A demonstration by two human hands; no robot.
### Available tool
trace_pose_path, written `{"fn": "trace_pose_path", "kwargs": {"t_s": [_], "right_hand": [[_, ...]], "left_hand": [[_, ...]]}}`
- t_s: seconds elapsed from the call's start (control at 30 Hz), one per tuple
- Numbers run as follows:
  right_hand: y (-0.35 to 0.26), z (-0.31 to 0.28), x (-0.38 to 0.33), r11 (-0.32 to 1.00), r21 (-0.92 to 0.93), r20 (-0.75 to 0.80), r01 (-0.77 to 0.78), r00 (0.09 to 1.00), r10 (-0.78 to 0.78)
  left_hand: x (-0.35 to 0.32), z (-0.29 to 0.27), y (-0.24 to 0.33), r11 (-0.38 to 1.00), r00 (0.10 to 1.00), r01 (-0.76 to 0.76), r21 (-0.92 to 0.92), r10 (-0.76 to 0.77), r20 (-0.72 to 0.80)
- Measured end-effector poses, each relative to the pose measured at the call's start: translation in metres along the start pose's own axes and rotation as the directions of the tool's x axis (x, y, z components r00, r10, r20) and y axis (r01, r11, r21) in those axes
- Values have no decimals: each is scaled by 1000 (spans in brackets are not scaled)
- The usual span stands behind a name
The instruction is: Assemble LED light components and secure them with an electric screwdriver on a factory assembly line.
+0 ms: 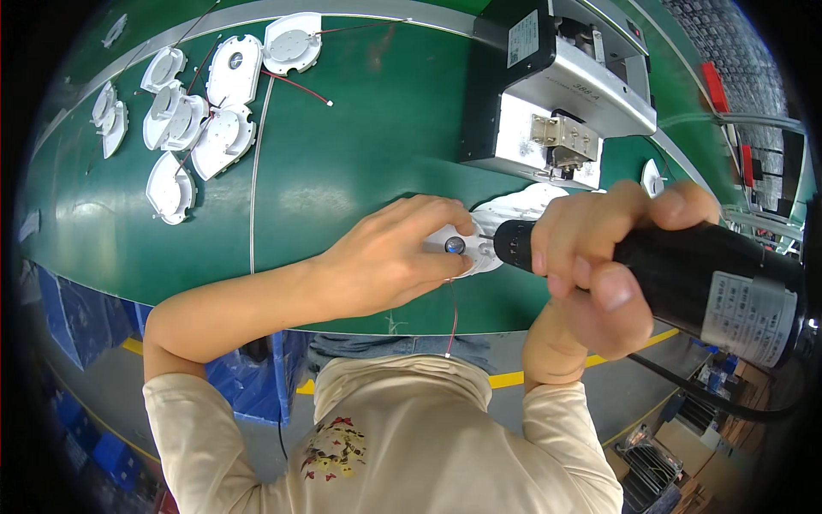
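Note:
My right hand [599, 257] is wrapped round a black electric screwdriver [685, 265], whose bit end points left at a white plastic housing [438, 240]. That housing lies on the green table and has a round dark lens-like part and a thin red-and-black wire hanging toward the front edge. My left hand [398, 257] grips the housing, fingers and thumb on either side of the round part. Whether the bit touches a screw is too small to tell. Just behind lies another white piece [522, 204], partly covered by the screwdriver and my right hand.
Several white housings with thin wires [224, 141] are spread over the left and far left of the green table [342, 171]. A silver-and-black screw feeder machine [556, 103] stands at the back right. One small white part [652, 178] lies beyond my right hand. A black cable [711, 398] trails from the screwdriver.

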State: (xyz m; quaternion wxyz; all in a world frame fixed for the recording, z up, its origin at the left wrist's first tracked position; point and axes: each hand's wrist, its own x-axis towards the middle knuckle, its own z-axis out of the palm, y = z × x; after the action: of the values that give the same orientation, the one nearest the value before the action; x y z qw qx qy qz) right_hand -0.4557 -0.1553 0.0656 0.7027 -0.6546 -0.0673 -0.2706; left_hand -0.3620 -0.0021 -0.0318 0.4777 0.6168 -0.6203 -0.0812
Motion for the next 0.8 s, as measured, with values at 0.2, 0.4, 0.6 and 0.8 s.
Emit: {"fn": "trace_pose_path", "kwargs": {"t_s": [0.2,0.4,0.6,0.8], "right_hand": [[0,-1,7,963,-258,195,80,980,-29],[4,-7,4,966,-257,175,-16,982,63],[-16,-35,36,957,42,-144,288,949,-280],[-11,-43,53,970,-83,-253,230,936,-244]], "left_hand": [[2,-2,3,1000,1000,1,7,0,-13],[0,-5,5,1000,999,13,-3,-13,38],[0,-3,6,999,995,19,28,-22,100],[0,-2,2,1000,995,10,9,-11,102]]}}
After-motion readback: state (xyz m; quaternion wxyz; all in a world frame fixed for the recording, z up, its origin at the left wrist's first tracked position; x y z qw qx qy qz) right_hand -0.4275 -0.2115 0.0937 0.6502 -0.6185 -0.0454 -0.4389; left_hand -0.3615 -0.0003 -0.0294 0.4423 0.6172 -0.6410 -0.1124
